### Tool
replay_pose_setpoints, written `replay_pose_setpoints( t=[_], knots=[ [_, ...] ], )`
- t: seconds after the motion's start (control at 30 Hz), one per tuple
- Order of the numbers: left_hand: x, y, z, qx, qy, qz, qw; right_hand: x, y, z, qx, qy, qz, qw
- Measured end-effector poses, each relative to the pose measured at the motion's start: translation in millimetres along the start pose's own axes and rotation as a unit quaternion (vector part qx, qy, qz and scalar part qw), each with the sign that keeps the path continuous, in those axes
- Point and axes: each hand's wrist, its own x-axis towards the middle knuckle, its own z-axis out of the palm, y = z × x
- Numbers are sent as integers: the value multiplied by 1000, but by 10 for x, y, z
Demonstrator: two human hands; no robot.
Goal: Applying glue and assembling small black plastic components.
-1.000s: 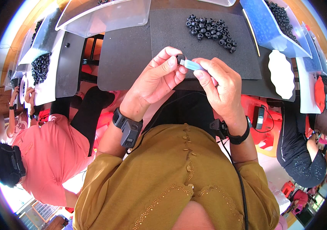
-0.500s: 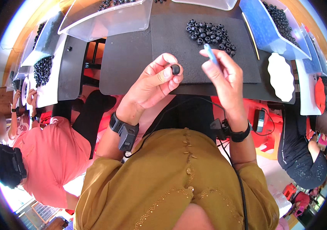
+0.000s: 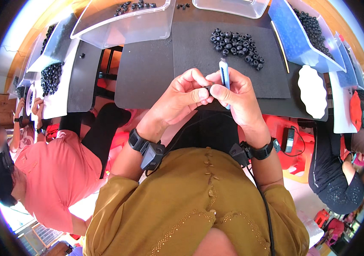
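Note:
Close together over the near edge of the table are my two hands. My left hand (image 3: 181, 94) pinches a small round black part (image 3: 208, 88), mostly covered by fingers. In my right hand (image 3: 241, 93) is a slim light-blue utility knife (image 3: 224, 71), held upright with its dark tip pointing away from me. The right thumb presses against the black part too. Beyond the hands, a heap of black round parts with holes (image 3: 236, 44) lies on a dark mat (image 3: 190, 51).
A clear plastic bin (image 3: 124, 32) with black parts stands at the far left, a blue-tinted bin (image 3: 303, 47) at the far right. A thin wooden stick (image 3: 280, 46) and a white wavy-edged piece (image 3: 312, 91) lie on the right. People sit on both sides.
My hands have come together. The right hand moved left and down, bringing the knife beside the black part, which the left hand keeps holding.

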Motion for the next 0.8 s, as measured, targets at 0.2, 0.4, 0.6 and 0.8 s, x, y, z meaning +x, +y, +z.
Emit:
replay_pose_setpoints(
  t=[0.2,0.4,0.6,0.8],
  knots=[
    [37,-11,32,-59,-30,-11,998,10,35,2,-48,52,-40,997],
    [28,27,64,-142,-8,-9,990,-157,-30,-42,-273,122,-138,944],
    [25,28,68,-125,3,12,992,-242,-90,33,-470,94,-220,850],
    [14,34,53,-97,9,20,995,-233,-113,62,-497,96,-239,828]
  ],
)
